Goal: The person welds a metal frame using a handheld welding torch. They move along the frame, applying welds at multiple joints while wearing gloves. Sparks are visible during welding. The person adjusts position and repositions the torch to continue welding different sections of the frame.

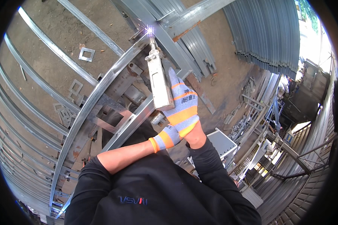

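Observation:
My right hand point(184, 103), in a grey-blue glove with orange bands, holds a boxy silver welding gun point(158, 80). Its thumb or a finger lies stretched along the gun's side, and the other fingers are hidden beneath. My left hand point(167, 137), gloved alike, crosses under the right wrist; its fingers are out of sight. The gun's slim nozzle points away from me, and a bright violet-white spark point(149, 30) glows at its tip. The spark sits where a curved metal rail point(101, 87) meets a straight steel beam point(164, 41).
Several parallel metal bars point(60, 52) run off the rail to the left. Square metal plates point(86, 54) lie on the dirt floor. Stacked grey metal profiles point(268, 35) stand at the far right. Below them are scrap pieces point(247, 93) and a grey box point(219, 143).

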Action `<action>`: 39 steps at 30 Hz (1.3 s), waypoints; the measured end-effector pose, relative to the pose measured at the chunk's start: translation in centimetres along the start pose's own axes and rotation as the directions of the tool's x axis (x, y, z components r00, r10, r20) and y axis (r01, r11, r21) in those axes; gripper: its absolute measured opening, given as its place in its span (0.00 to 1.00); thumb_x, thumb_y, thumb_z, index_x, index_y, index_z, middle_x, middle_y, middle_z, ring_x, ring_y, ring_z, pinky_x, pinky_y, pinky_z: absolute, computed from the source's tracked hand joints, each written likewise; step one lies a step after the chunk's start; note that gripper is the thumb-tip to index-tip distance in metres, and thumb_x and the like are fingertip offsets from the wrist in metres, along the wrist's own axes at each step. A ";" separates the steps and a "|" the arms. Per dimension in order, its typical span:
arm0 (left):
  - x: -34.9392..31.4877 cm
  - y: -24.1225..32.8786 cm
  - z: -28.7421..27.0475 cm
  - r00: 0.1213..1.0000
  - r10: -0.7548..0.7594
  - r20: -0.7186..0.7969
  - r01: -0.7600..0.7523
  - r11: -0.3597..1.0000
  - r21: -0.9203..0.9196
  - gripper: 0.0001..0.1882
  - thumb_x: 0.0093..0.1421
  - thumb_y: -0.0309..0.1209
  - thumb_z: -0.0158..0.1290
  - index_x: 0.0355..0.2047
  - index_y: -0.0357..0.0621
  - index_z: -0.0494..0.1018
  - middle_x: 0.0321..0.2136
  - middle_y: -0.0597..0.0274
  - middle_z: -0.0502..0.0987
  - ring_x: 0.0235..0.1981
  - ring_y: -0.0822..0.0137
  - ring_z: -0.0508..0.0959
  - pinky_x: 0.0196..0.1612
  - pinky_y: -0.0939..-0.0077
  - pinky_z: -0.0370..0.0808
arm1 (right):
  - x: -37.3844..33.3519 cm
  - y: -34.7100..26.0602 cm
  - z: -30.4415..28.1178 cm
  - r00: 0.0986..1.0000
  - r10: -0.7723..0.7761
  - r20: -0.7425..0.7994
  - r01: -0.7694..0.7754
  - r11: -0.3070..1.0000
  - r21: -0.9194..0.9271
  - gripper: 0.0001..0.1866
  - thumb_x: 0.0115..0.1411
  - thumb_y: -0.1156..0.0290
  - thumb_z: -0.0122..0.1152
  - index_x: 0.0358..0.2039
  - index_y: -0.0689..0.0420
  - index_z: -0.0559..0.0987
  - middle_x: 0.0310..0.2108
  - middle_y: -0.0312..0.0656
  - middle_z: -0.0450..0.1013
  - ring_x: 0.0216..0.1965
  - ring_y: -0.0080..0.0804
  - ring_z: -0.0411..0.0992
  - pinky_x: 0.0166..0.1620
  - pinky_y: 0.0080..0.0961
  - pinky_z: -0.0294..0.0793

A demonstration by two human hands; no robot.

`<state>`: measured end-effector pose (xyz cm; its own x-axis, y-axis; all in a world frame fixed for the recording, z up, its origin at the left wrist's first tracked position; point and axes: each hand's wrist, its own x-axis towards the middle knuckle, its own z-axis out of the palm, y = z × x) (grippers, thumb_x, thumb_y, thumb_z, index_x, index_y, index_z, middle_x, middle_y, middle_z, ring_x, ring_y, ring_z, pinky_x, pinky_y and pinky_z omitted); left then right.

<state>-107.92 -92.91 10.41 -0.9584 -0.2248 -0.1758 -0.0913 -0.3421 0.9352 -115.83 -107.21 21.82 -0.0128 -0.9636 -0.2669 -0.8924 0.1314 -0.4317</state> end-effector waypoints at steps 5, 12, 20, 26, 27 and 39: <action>0.0 -0.1 -0.1 1.000 -0.010 -0.019 0.011 0.999 0.033 0.28 0.78 0.33 0.44 0.75 0.41 0.55 0.75 0.52 0.58 0.76 0.61 0.56 0.76 0.68 0.51 | 0.4 -0.3 0.1 1.000 -0.018 -0.008 0.018 1.000 0.011 0.50 0.50 0.63 0.74 0.73 0.58 0.61 0.51 0.58 0.76 0.44 0.59 0.80 0.45 0.45 0.80; -0.4 0.3 0.3 0.993 0.082 -0.087 -0.084 0.996 -0.020 0.28 0.77 0.33 0.45 0.74 0.43 0.56 0.74 0.53 0.58 0.75 0.62 0.56 0.76 0.68 0.51 | 0.3 -0.7 -0.2 1.000 0.008 -0.007 -0.008 1.000 -0.002 0.50 0.51 0.61 0.75 0.72 0.59 0.62 0.48 0.57 0.77 0.43 0.57 0.80 0.43 0.45 0.81; -0.5 1.1 -0.4 0.998 0.056 -0.031 -0.058 0.996 -0.070 0.29 0.78 0.35 0.44 0.75 0.43 0.55 0.75 0.55 0.56 0.76 0.63 0.55 0.77 0.68 0.49 | 0.1 -1.0 -0.4 1.000 0.021 0.004 -0.021 1.000 -0.009 0.49 0.51 0.61 0.75 0.71 0.59 0.63 0.47 0.57 0.77 0.43 0.57 0.80 0.43 0.44 0.81; -0.1 -0.8 2.0 0.889 0.217 -0.404 -0.283 0.953 -0.110 0.23 0.68 0.33 0.51 0.63 0.45 0.74 0.60 0.44 0.77 0.64 0.43 0.73 0.69 0.55 0.65 | 0.3 -0.1 0.4 0.998 -0.040 -0.041 0.040 0.999 -0.012 0.50 0.50 0.62 0.74 0.72 0.59 0.62 0.46 0.61 0.77 0.43 0.58 0.80 0.43 0.44 0.81; -0.1 -0.4 1.7 0.889 0.217 -0.404 -0.281 0.954 -0.106 0.23 0.68 0.33 0.51 0.62 0.45 0.74 0.59 0.45 0.77 0.63 0.43 0.73 0.69 0.55 0.66 | 0.2 0.0 0.5 0.997 -0.049 -0.054 0.049 0.999 -0.002 0.49 0.50 0.63 0.73 0.72 0.59 0.62 0.46 0.61 0.77 0.43 0.58 0.80 0.43 0.44 0.81; -1.0 2.9 -1.9 0.999 -0.027 0.040 0.036 0.973 -0.226 0.29 0.78 0.34 0.42 0.76 0.42 0.54 0.77 0.56 0.54 0.77 0.63 0.53 0.77 0.69 0.47 | 0.5 -1.1 -0.5 1.000 -0.006 -0.017 0.006 1.000 0.008 0.48 0.52 0.65 0.74 0.71 0.59 0.63 0.47 0.55 0.78 0.43 0.55 0.80 0.43 0.42 0.81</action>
<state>-106.73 -95.45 12.70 -0.9657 -0.1784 -0.1885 -0.0618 -0.5475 0.8345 -115.10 -107.96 22.55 -0.0155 -0.9683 -0.2494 -0.8889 0.1275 -0.4400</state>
